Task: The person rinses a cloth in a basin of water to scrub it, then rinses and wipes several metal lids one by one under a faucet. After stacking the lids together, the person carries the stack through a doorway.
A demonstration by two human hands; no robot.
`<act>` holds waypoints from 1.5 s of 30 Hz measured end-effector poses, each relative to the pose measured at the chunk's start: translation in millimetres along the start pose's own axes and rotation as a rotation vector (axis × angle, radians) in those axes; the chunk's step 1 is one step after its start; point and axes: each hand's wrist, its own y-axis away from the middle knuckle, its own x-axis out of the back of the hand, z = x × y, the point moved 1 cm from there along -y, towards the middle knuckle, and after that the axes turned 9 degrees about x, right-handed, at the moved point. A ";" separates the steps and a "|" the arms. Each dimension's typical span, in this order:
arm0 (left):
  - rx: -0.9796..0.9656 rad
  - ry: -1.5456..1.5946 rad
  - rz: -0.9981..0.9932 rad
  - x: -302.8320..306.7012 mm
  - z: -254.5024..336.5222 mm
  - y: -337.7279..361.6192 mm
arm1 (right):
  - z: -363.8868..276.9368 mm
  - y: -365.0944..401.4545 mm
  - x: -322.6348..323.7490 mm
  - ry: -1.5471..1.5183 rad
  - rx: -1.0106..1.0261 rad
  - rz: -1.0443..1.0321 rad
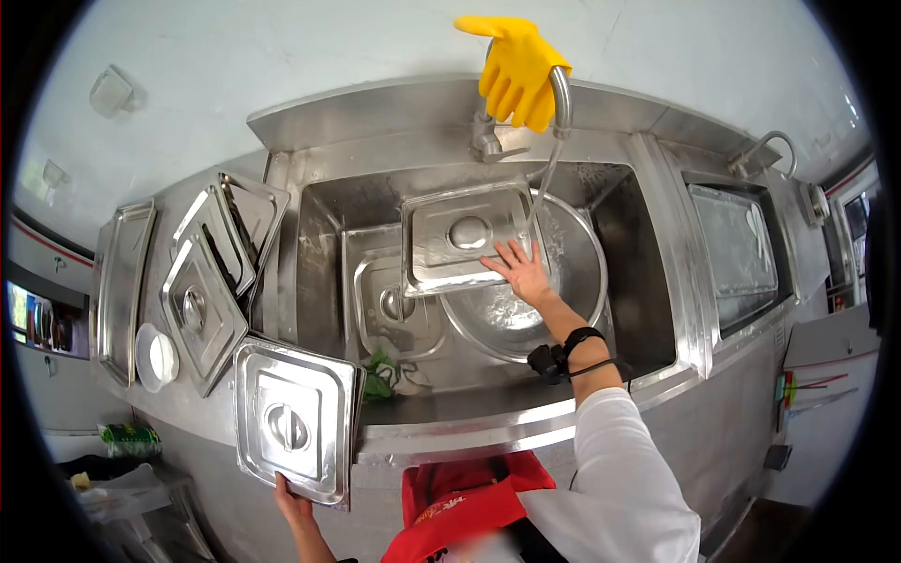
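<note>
Below the running tap, a rectangular stainless steel pan lid (436,220) with a recessed handle rests over a large round metal basin (587,314) in the sink. My right hand (524,274) lies open with fingers spread at that lid's lower right, near the falling water. My left hand (296,502) grips the near edge of another pan lid (263,403) at the sink's left front corner. Its thumb shows on top, and the fingers underneath are hidden. At least one more lid edge shows beneath this one. A further lid (371,314) lies on the sink's bottom.
Several lids (211,324) are piled on the left counter beside a white bowl (158,358) and a long tray (122,291). Green leaves (378,377) lie in the sink. A yellow rubber glove (521,75) hangs over the tap (561,98). A second basin (737,244) stands right.
</note>
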 end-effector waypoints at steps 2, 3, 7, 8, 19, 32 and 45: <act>0.015 0.016 -0.005 2.4 -0.4 -1.8 | 0.7 -2.4 16.3 0.074 0.039 0.108; 0.017 0.019 -0.008 -1.2 -0.8 -0.2 | 4.3 -6.0 27.2 0.034 0.054 0.114; 0.033 0.053 0.044 -8.4 2.0 2.9 | 6.6 -10.5 109.9 -0.121 0.078 0.237; 0.029 0.054 0.059 -7.8 3.0 2.7 | 5.6 -8.8 131.6 -0.247 0.030 0.189; -0.013 0.201 -0.026 -7.6 -2.2 0.3 | -47.9 51.3 153.3 -1.807 -0.640 0.475; -0.146 0.163 0.120 -17.2 -7.2 8.2 | -360.9 78.6 122.0 -2.328 -0.704 0.082; -0.145 0.084 -0.036 -22.1 -2.1 16.1 | -374.9 54.7 136.4 -1.198 0.147 -0.546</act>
